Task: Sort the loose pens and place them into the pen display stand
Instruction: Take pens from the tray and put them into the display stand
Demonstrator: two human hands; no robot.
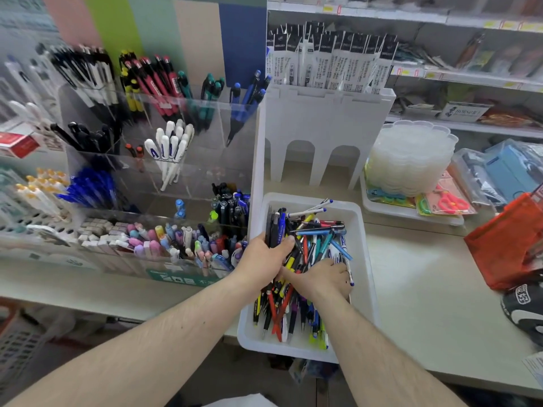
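Left hand point(264, 257) is curled round a bundle of dark pens point(276, 227), thumb across them, held upright over the left side of the white tray point(363, 259). Right hand point(321, 279) lies palm-down in the loose pens point(305, 259), fingers spread among them, touching the left hand's wrist side; can't tell whether it pinches any single pen.

Tray sits at the near edge of the counter point(426, 289), its near end overhanging. It holds a mixed heap: black, blue, red, yellow, teal and white barrels, crossed at all angles.

Pen display stand point(164, 160) is just left of the tray, clear acrylic, stepped tiers. Top row: black-and-white, yellow, red, teal and blue pens, each colour in its own compartment. Middle: black pens, white pens, blue capped pens. Bottom front: pastel pens and erasers; dark pens in the compartment nearest the tray.

Behind the tray, a white holder point(323, 133) with packaged refills point(332, 63). Right of it, a stack of clear plastic dishes point(411, 160) on another tray. Red bag point(505, 242) at the counter's right edge.
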